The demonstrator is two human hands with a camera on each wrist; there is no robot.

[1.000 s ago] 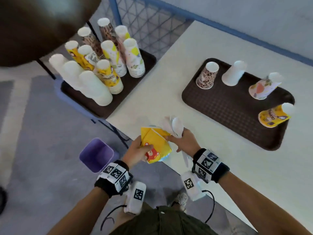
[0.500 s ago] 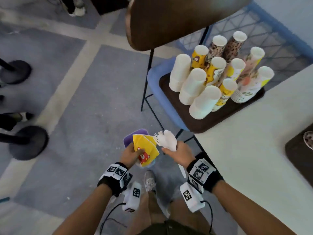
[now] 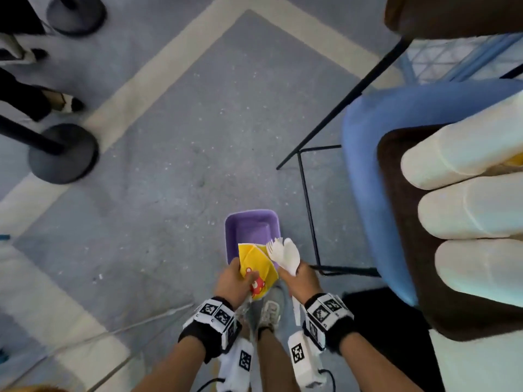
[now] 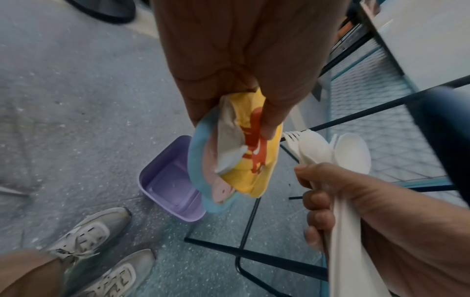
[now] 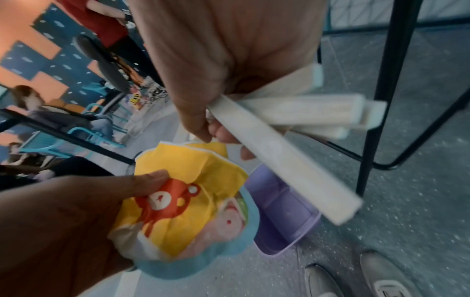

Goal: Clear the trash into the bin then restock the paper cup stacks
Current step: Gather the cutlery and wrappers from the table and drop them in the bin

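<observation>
Both hands are now hovering over the purple plastic bin (image 3: 252, 232), left hand (image 3: 232, 278) clutching crumpled yellow napkins (image 3: 256, 267), right hand (image 3: 302, 280) gripping white plastic cutlery (image 3: 284, 253), seemingly readying the drop.

- Across the frame we see a grey speckled floor (image 3: 158, 154) crossed by pale cream bands.
- At the left edge, a round black stanchion base (image 3: 63, 152) stands on the floor; a second one (image 3: 75, 14) sits in the upper left corner.
- Between them, at the far left, we make out a bystander's foot in a black-and-white shoe (image 3: 69, 104).
- At the right, a blue chair (image 3: 365, 154) on thin black legs.
- At the lower centre, grey sneakers (image 3: 270, 308); in the left wrist view both show at the lower left (image 4: 101, 261).
- In the right wrist view's upper left, blurred seated people by an orange-and-blue wall (image 5: 30, 50).
</observation>
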